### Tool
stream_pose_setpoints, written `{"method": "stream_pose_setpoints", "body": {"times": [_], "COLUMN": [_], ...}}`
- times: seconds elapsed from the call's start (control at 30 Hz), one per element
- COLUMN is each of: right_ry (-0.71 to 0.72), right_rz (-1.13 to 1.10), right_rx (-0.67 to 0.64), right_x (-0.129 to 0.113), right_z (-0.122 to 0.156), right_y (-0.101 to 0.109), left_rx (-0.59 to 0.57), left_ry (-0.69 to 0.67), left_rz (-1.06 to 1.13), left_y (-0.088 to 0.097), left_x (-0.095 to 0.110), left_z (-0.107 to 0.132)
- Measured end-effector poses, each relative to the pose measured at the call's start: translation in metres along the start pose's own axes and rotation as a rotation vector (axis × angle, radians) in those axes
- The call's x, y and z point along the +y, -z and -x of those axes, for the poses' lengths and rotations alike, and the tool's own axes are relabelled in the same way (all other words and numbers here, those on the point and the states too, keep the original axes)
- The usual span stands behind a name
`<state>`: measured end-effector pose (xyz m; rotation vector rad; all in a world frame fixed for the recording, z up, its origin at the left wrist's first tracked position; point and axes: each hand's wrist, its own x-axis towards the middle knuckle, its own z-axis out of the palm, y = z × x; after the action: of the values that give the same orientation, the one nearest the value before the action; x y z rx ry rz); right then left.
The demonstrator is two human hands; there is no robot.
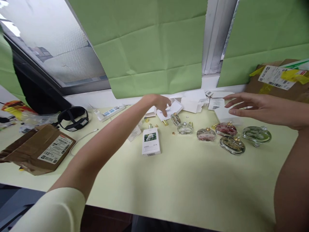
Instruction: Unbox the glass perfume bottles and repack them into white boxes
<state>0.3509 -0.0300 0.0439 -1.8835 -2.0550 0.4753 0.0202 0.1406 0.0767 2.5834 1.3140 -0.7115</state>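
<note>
My left hand (161, 103) reaches to the back of the table over an opened white box (177, 106), fingers apart and holding nothing I can see; whether it touches the box I cannot tell. Just in front is an oval glass perfume bottle (175, 119), with a clear bottle (185, 128) beside it. Hovering at the right, my right hand (256, 104) is open above a white carton (227, 115). Below it are a green bottle (257, 134), a red bottle (226, 129), a dark patterned bottle (232, 145) and a pink bottle (206, 135).
A white flower-printed box (151, 141) lies mid-table near small gold caps (165, 122). To the left are a brown parcel (45, 148), a black headset (73, 118) and a power strip (113, 111). Another cardboard parcel (277, 79) stands at the back right.
</note>
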Motion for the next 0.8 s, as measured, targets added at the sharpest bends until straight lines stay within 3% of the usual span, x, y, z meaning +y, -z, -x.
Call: {"method": "stream_pose_setpoints", "body": {"times": [0.13,0.27,0.47,0.57,0.7,0.8], "right_ry": [0.002,0.019,0.027,0.029,0.012,0.003], "right_rz": [0.000,0.004,-0.014,-0.043,-0.054,-0.049], "right_rx": [-0.010,-0.015,-0.015,-0.018,-0.018,-0.019], "right_x": [-0.004,-0.005,0.008,0.011,0.005,0.000], "right_z": [-0.001,-0.001,-0.008,-0.011,-0.011,-0.009], "right_y": [-0.001,-0.003,-0.007,-0.009,-0.010,-0.010], "left_rx": [-0.089,-0.138,-0.086,-0.103,-0.244,-0.242], "left_ry": [0.154,0.241,0.257,0.358,0.440,0.394], "left_rz": [-0.109,-0.132,-0.094,-0.060,0.073,0.085], "left_y": [-0.017,-0.037,-0.025,-0.019,-0.029,-0.039], "left_x": [-0.042,-0.065,-0.093,-0.112,-0.133,-0.143], "left_z": [0.010,0.012,0.024,0.034,0.045,0.049]}}
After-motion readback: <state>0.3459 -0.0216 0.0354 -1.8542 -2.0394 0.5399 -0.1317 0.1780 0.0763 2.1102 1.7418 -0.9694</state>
